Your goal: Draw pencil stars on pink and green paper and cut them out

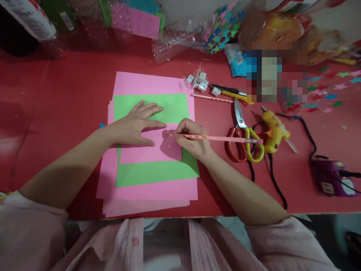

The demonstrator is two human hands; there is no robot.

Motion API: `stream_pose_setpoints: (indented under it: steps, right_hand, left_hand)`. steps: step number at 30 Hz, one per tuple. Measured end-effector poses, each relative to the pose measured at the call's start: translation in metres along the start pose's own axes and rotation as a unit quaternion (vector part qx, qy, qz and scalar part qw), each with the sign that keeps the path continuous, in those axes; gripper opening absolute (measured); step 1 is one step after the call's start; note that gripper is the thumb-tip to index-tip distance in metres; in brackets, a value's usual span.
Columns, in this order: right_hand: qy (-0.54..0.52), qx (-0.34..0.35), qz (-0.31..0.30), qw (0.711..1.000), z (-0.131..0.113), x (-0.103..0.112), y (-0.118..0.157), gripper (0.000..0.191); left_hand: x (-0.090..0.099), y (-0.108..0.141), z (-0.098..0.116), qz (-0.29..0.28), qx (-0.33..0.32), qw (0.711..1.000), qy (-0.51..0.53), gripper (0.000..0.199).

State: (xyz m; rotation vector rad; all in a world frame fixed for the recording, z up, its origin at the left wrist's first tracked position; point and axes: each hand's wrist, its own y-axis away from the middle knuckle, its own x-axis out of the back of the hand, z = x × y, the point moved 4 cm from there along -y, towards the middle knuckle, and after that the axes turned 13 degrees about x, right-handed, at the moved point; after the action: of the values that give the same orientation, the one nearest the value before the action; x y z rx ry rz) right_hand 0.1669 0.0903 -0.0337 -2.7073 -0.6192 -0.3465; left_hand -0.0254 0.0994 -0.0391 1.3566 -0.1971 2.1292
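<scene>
My left hand [143, 122] lies flat with spread fingers across a green sheet [158, 176] and a smaller pink sheet [149, 153] on top of it. Faint pencil lines show on the small pink sheet beside my left thumb. In my right hand [193, 139] is a pink pencil [222, 139], pinched near its point, its eraser end reaching out to the right. The pencil tip is at the small pink sheet; whether it touches is hard to tell. Larger pink sheets [155, 193] lie stacked underneath.
Right of the papers are scissors [239, 130], a yellow glue gun [275, 131], a second pencil [213, 98], a box cutter [234, 92] and small white tags [202, 82]. A purple power strip [332, 177] with black cords sits farther right. Plastic bottles [175, 41] and star cutouts [222, 32] line the back.
</scene>
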Motion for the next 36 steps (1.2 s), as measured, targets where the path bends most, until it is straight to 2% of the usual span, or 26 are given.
stream_pose_setpoints:
  steps: [9, 17, 25, 36]
  right_hand:
    - [0.038, -0.027, -0.047, 0.998, 0.0040, -0.0020, -0.0018, 0.011]
    - [0.041, -0.016, -0.065, 0.997, 0.0012, -0.0038, -0.0028, 0.015]
    - [0.064, -0.038, -0.005, 0.997, 0.0010, -0.0043, -0.0026, 0.017]
    - [0.043, -0.014, 0.018, 0.999, 0.0018, -0.0044, -0.0017, 0.016]
  left_hand:
    - [0.0000, -0.0010, 0.0007, 0.004, 0.002, 1.000, 0.008, 0.059]
    - [-0.0002, -0.0006, 0.0012, 0.006, 0.006, 1.000, 0.004, 0.059]
    - [-0.0001, -0.0005, 0.0013, 0.009, 0.001, 1.000, 0.000, 0.062]
    - [0.0002, -0.0002, 0.0012, 0.012, -0.001, 1.000, -0.003, 0.058]
